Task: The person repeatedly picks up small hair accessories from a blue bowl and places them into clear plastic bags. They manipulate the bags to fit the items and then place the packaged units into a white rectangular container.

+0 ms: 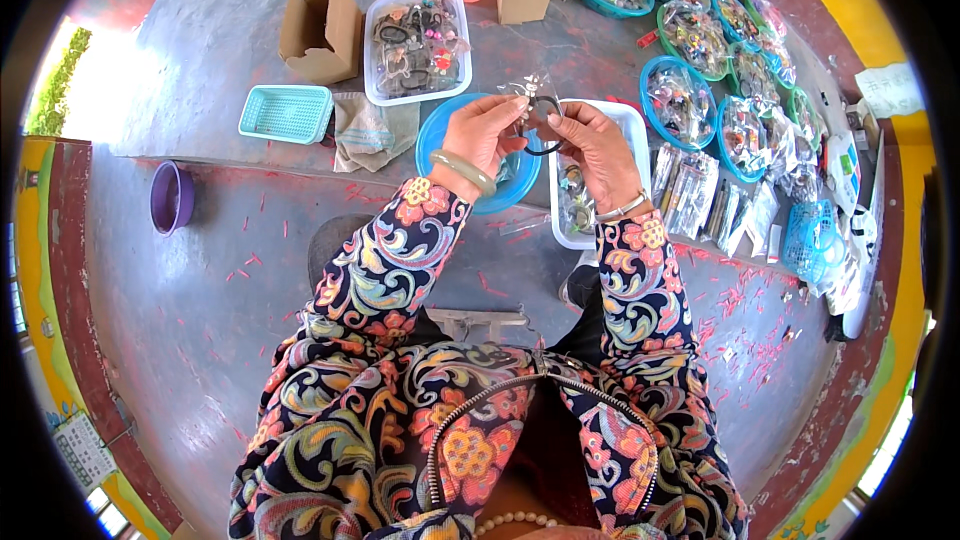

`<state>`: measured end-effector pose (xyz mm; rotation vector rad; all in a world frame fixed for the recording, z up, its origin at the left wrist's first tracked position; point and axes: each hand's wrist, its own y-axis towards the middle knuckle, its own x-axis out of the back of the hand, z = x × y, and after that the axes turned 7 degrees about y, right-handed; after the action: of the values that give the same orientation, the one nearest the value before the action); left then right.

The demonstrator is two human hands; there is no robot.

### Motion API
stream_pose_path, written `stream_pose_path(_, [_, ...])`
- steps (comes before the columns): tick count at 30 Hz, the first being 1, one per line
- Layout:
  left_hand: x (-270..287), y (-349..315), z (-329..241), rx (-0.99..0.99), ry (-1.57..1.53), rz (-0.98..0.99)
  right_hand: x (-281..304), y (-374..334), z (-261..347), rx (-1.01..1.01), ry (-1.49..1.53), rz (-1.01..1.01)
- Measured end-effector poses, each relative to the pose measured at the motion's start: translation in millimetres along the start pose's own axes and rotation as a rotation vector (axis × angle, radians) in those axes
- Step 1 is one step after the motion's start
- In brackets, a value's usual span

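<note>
Above a blue round basin (433,130), my two hands hold a black hair tie (545,151) with a small pale charm (531,88) and some clear plastic film. My left hand (478,140) is closed, pinching the film and charm side between thumb and fingers. Opposite it, my right hand (603,155) pinches the black loop, its thumb pressed toward the left fingers. Whether the hair tie is inside the film or beside it, I cannot tell. Below my right hand lies a white tray (561,228) with bagged pieces in it, partly hidden by the hand and sleeve.
Beyond my hands stands a white tray (372,95) of bagged hair ties, beside an open cardboard box (345,30). A turquoise basket (287,138) and grey cloth (375,135) lie left. Several filled basins (652,125) and flat clear packets (684,190) crowd the right.
</note>
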<state>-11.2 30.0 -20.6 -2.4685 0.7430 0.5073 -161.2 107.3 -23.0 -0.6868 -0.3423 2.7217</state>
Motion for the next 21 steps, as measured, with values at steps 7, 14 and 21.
stream_pose_path(7, [-8.7,-4.9,-1.4,-0.035,0.405,-0.043,0.6,1.5,-0.7,0.057,0.064,-0.016])
stream_pose_path(14, [-5.4,-4.5,1.3,-0.124,0.53,0.032,4.2,2.5,-1.9,0.035,0.071,0.021])
stream_pose_path(21, [-1.9,5.2,10.1,-0.059,0.378,0.08,7.7,1.9,-1.4,0.029,0.088,-0.017])
